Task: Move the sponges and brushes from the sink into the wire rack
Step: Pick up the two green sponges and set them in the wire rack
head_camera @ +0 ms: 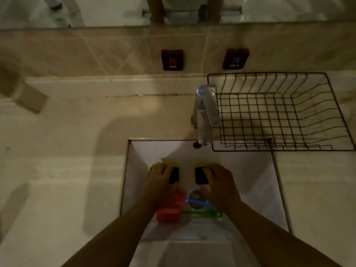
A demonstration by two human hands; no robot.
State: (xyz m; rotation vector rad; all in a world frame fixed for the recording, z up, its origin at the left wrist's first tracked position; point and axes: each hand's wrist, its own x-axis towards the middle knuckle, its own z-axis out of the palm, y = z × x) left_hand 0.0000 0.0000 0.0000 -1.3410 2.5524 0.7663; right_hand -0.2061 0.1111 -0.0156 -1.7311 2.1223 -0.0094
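Two yellow sponges with dark scouring faces lie in the white sink. My left hand rests over the left sponge, fingers curled on it. My right hand covers the right sponge the same way. Closer to me, a red brush lies under my left wrist. A blue brush crosses the drain, and a green brush lies beside it. The black wire rack stands empty on the counter at the back right of the sink.
A chrome tap rises at the sink's back edge, right against the rack's left side. Hot and cold labels sit on the tiled wall. A pale box juts out at the far left of the beige counter.
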